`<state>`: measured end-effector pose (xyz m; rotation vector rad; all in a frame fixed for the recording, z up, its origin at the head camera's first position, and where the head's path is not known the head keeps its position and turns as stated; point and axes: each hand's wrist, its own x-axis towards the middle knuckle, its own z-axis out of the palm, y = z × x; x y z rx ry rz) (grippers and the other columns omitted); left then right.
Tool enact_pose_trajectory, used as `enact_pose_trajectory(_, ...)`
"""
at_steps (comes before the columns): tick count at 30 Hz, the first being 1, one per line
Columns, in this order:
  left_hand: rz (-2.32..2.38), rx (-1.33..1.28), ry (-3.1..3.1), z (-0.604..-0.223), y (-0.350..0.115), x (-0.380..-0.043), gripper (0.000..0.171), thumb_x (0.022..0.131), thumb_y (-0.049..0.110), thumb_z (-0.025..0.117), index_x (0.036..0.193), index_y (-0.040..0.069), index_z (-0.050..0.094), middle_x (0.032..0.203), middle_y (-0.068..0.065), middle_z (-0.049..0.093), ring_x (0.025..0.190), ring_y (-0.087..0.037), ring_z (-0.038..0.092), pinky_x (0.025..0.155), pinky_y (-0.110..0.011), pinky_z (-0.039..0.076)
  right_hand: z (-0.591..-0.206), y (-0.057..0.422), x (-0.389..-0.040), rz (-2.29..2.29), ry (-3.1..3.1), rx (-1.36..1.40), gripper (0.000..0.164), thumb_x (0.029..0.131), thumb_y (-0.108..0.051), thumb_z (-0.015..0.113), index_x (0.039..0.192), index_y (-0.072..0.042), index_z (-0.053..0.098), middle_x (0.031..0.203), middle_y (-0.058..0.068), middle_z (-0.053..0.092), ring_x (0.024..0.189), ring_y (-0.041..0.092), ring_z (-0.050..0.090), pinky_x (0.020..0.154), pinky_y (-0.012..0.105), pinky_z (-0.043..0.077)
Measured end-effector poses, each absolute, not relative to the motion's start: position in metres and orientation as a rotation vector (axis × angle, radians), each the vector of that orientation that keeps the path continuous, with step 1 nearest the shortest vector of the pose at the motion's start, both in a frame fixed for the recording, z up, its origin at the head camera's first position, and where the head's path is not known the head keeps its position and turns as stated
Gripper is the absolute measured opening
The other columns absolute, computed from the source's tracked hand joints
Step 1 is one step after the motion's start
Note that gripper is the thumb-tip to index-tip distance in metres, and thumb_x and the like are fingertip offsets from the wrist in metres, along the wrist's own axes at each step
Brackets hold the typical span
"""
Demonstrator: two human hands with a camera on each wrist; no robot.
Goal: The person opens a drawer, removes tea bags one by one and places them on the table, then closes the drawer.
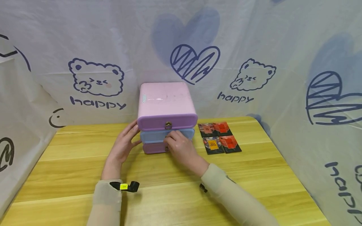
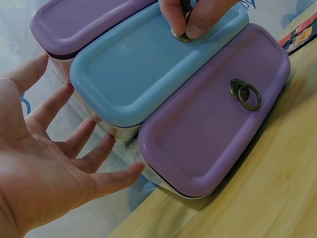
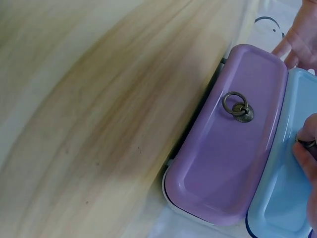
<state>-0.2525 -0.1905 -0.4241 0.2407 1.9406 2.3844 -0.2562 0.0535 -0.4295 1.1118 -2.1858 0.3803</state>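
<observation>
A small pink drawer cabinet [image 1: 167,99] stands at the back of the table, with a purple drawer on top, a blue drawer [image 2: 133,69] in the middle and a purple drawer [image 3: 228,148] at the bottom. My right hand [image 1: 182,147] pinches the ring pull of the blue drawer between thumb and finger. The blue front stands slightly forward of the body. My left hand [image 2: 54,153] has its fingers spread, with fingertips against the cabinet's left side. A brass ring pull [image 2: 244,94] hangs on the bottom drawer.
To the cabinet's right lie several dark and red printed packets [image 1: 220,138] in two rows. Behind the wooden table [image 1: 158,201] hangs a white cloth [image 1: 135,40] printed with bears and hearts. Black straps with wrist cameras [image 1: 133,186] sit over both sleeves.
</observation>
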Motion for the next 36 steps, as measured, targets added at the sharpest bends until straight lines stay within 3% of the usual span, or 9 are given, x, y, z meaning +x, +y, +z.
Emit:
enact_pose_trajectory(7,2.375,0.233,1.943,-0.423,-0.190,-0.252,0.050,0.092,0.040,0.050,0.138,0.025,0.039,0.145,-0.001,0.030,0.126,-0.019,0.027,0.098,-0.061,0.028,-0.431,0.055,-0.254,0.367,-2.202,1.072,0.011,0.084,-0.012,0.062,0.094,-0.011,0.066,0.098,-0.001,0.057,0.091,0.012,0.048,0.074,0.021,0.048)
enact_pose_trajectory(20,2.392,0.233,1.935,-0.424,-0.191,-0.252,0.049,0.092,0.038,0.050,0.137,0.025,0.040,0.144,-0.001,0.031,0.125,-0.019,0.028,0.098,-0.061,0.028,-0.438,0.060,-0.247,0.349,-2.231,1.055,0.017,0.084,-0.012,0.059,0.099,-0.015,0.066,0.109,0.000,0.057,0.098,0.013,0.049,0.074,0.025,0.050)
enact_pose_trajectory(28,2.384,0.228,1.943,-0.424,-0.191,-0.252,0.049,0.091,0.039,0.051,0.137,0.026,0.040,0.144,-0.001,0.031,0.126,-0.019,0.028,0.098,-0.061,0.028,-0.442,0.062,-0.244,0.251,-2.206,1.093,0.020,0.082,-0.013,0.061,0.101,-0.016,0.066,0.113,0.001,0.057,0.104,0.014,0.048,0.081,0.028,0.049)
enact_pose_trajectory(33,2.381,0.229,1.944,-0.423,-0.190,-0.252,0.049,0.091,0.039,0.051,0.137,0.026,0.040,0.144,-0.001,0.031,0.126,-0.019,0.028,0.098,-0.061,0.028,-0.441,0.062,-0.238,0.126,-2.229,1.195,0.021,0.087,-0.011,0.054,0.105,-0.014,0.065,0.112,0.000,0.058,0.106,0.015,0.047,0.089,0.027,0.044)
enact_pose_trajectory(36,2.385,0.235,1.938,-0.423,-0.190,-0.252,0.049,0.091,0.039,0.051,0.137,0.025,0.040,0.144,-0.001,0.031,0.126,-0.019,0.028,0.098,-0.061,0.028,-0.442,0.061,-0.236,0.039,-2.260,1.241,0.022,0.091,-0.010,0.048,0.105,-0.014,0.064,0.112,-0.001,0.058,0.103,0.015,0.047,0.084,0.026,0.046)
